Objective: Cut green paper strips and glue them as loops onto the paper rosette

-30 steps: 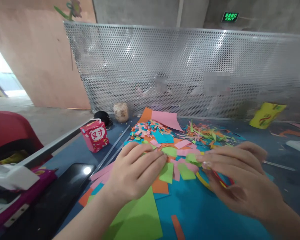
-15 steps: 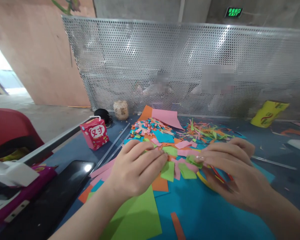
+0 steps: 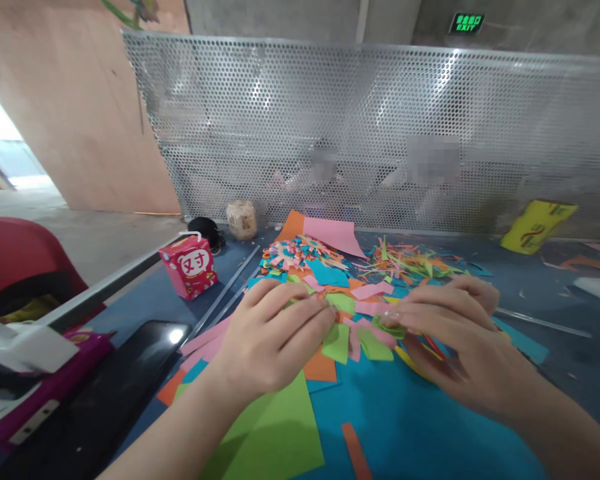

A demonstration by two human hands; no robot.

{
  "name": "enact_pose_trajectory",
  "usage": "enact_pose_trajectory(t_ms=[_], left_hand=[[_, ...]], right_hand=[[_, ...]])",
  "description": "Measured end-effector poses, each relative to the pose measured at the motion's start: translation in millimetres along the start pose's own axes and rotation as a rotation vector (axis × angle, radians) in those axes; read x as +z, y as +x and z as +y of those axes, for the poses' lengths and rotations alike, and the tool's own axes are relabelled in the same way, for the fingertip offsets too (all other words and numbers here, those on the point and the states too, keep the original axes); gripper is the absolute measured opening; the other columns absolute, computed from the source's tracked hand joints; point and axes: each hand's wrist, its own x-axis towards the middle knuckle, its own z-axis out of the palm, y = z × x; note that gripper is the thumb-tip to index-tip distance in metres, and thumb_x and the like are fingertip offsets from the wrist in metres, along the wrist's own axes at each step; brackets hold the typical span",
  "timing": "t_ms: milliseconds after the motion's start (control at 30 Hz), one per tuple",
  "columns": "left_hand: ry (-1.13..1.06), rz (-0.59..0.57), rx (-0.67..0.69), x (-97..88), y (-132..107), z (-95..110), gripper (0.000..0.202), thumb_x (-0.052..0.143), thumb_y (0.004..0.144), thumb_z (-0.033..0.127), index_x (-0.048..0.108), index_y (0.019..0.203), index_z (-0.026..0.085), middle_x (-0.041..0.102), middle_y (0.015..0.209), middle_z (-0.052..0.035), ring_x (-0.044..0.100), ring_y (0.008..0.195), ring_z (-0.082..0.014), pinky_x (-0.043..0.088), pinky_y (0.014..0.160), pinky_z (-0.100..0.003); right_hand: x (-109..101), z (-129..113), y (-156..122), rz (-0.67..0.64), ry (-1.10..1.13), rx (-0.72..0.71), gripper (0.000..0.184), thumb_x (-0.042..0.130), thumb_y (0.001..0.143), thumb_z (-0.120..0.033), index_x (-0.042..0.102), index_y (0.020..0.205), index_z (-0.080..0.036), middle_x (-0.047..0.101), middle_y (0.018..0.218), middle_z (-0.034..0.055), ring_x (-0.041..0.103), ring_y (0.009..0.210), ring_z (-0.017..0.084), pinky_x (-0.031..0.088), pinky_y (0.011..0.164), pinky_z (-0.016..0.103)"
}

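My left hand [image 3: 275,333] is closed, its fingertips pressed on the left side of a paper flower made of green and pink strips. One of its green paper strips [image 3: 336,343] hangs toward me. My right hand [image 3: 460,340] pinches a curled green paper strip [image 3: 391,328] at the flower's right side. Beneath that hand, a yellow and red loop [image 3: 414,365] shows in part and looks like a scissors handle. A large blue sheet [image 3: 405,427] and a green sheet [image 3: 275,433] lie under my hands, with a narrow orange strip [image 3: 355,450] on the blue one.
Small paper cuttings [image 3: 300,253] and thin shreds [image 3: 415,260] are heaped behind my hands. On the left are a red box [image 3: 189,267], a black phone [image 3: 100,393] and a white charger [image 3: 33,343]. A perforated metal screen [image 3: 305,120] closes off the back; a yellow packet [image 3: 537,227] stands right.
The fingers of my right hand have shifted slightly left, and the green strip in them is more curled. My left hand stays in place.
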Motion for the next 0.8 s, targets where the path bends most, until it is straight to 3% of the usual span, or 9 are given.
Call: enact_pose_trajectory(t_ms=[433, 800], left_hand=[[-0.024, -0.006, -0.004, -0.8, 0.9, 0.2, 0.012, 0.052, 0.079, 0.012, 0.062, 0.085, 0.012, 0.070, 0.083, -0.0046, 0.060, 0.076, -0.0200, 0.043, 0.061, -0.033], [-0.030, -0.006, -0.018, -1.3, 1.8, 0.7, 0.013, 0.049, 0.081, 0.013, 0.062, 0.084, 0.012, 0.070, 0.082, -0.0047, 0.060, 0.076, -0.0196, 0.043, 0.061, -0.032]], right_hand=[[-1.9, -1.9, 0.3, 0.009, -0.008, -0.054, 0.014, 0.048, 0.082, -0.012, 0.054, 0.092, -0.019, 0.060, 0.087, 0.0049, 0.050, 0.088, 0.015, 0.034, 0.080, 0.032], [-2.2, -1.9, -3.8, -0.009, -0.010, -0.035, 0.014, 0.050, 0.081, -0.012, 0.054, 0.090, -0.022, 0.064, 0.082, 0.0025, 0.055, 0.085, 0.017, 0.035, 0.076, 0.036]])
